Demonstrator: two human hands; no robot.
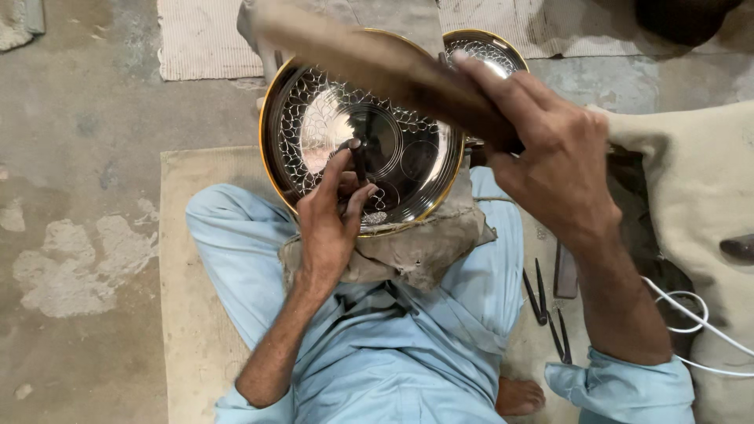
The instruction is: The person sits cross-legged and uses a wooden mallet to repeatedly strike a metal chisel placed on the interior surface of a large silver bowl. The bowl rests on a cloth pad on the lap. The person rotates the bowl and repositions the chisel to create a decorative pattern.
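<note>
A round shiny metal tray (pixel 408 169) with a gold rim and a scale-like engraved pattern lies on a cloth-covered block on my lap. My left hand (pixel 330 216) holds a small dark punch (pixel 358 157) upright, tip on the tray near its middle. Raised above the tray, my right hand (pixel 550 157) grips the handle of a wooden mallet (pixel 369 59), which is blurred and slants to the upper left. The mallet hides part of the tray's far rim.
A second patterned tray (pixel 495 51) lies behind the first. Dark pliers and metal tools (pixel 550 302) rest on the mat by my right leg. A white cable (pixel 707 330) runs at the right near a beige cushion (pixel 699 196). Bare concrete floor (pixel 71 196) spreads left.
</note>
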